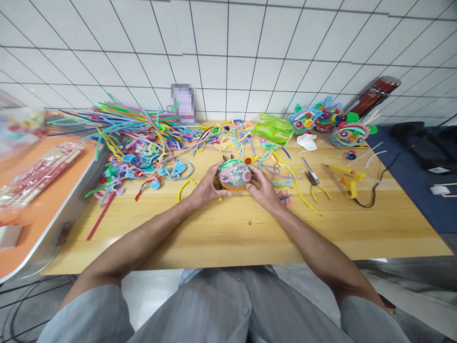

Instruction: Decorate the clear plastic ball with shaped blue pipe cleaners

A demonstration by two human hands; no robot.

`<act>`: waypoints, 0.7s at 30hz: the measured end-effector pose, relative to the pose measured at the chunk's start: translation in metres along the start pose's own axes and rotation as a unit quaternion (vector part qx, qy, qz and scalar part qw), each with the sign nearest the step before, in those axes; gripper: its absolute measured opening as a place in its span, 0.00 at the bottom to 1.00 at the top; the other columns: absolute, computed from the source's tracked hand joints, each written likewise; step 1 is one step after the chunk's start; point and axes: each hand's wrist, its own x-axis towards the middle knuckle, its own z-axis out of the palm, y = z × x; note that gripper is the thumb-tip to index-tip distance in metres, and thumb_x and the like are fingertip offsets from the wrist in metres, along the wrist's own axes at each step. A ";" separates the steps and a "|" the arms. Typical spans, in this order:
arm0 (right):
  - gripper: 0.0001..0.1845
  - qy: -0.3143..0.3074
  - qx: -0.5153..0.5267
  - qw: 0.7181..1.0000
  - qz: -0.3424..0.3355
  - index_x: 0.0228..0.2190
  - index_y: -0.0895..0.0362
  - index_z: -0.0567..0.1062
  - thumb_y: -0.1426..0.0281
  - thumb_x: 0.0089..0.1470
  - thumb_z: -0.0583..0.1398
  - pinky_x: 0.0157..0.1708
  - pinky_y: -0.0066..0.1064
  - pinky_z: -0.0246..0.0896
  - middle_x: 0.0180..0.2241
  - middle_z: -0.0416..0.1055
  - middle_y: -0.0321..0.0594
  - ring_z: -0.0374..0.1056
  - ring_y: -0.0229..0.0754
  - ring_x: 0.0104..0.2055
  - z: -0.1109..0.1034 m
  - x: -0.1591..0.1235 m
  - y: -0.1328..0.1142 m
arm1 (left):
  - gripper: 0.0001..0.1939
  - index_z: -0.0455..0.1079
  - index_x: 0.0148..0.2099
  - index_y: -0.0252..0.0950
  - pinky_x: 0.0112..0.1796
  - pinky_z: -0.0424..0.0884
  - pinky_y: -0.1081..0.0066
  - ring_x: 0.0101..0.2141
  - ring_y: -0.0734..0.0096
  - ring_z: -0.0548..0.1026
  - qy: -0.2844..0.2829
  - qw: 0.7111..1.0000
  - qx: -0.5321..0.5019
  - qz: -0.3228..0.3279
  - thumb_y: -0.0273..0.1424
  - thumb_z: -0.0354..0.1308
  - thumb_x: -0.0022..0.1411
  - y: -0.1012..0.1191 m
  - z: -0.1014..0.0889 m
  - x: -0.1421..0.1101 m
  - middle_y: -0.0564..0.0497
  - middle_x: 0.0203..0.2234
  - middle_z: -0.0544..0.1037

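A round, clear-faced craft piece [234, 174] with a green and orange rim and two pink rings sits between my hands above the wooden table. My left hand [211, 183] grips its left side, thumb along the lower edge. On the opposite side, my right hand [262, 185] closes around the rim. A red disc with a yellow edge [247, 161] shows at its upper right. Two dark tips stick up just behind the piece; what they belong to is hidden. Yellow pipe cleaners [293, 180] lie to the right, and a short curved one [183, 189] to the left.
A heap of pipe cleaners [139, 128] covers the back left. Rightward lie pliers [314, 183], a utility knife [304, 165] and a yellow glue gun [346, 178] with its cord. Decorated craft figures [350, 136], a green packet [273, 128] and a red flask [378, 93] stand along the wall.
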 end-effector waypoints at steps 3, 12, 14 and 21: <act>0.34 0.001 0.008 1.000 0.012 0.66 0.52 0.68 0.59 0.61 0.64 0.64 0.51 0.70 0.65 0.71 0.51 0.73 0.54 0.63 -0.002 0.000 0.000 | 0.58 0.57 0.73 0.40 0.64 0.70 0.43 0.65 0.40 0.71 -0.002 0.999 -0.032 -0.013 0.49 0.80 0.48 -0.001 0.001 -0.006 0.31 0.69 0.65; 0.32 -0.004 0.041 0.999 0.033 0.64 0.50 0.72 0.55 0.62 0.64 0.64 0.51 0.69 0.63 0.73 0.48 0.75 0.55 0.61 -0.002 0.002 0.004 | 0.44 0.62 0.68 0.39 0.57 0.76 0.51 0.57 0.49 0.79 0.025 0.999 -0.011 -0.024 0.50 0.75 0.56 0.005 0.008 -0.011 0.37 0.59 0.76; 0.31 0.000 0.036 0.999 0.025 0.63 0.49 0.71 0.56 0.61 0.65 0.64 0.51 0.69 0.64 0.73 0.48 0.75 0.54 0.61 -0.002 0.001 0.004 | 0.48 0.60 0.69 0.40 0.57 0.76 0.51 0.58 0.49 0.78 0.042 0.999 0.024 0.015 0.51 0.75 0.55 0.008 0.003 -0.010 0.36 0.63 0.72; 0.23 0.093 -0.077 0.989 -0.089 0.59 0.47 0.72 0.63 0.64 0.63 0.61 0.54 0.71 0.57 0.77 0.47 0.74 0.53 0.59 -0.007 -0.004 -0.010 | 0.12 0.75 0.50 0.37 0.42 0.78 0.68 0.41 0.68 0.81 0.128 0.948 0.114 0.267 0.31 0.70 0.66 0.038 -0.012 -0.011 0.47 0.39 0.83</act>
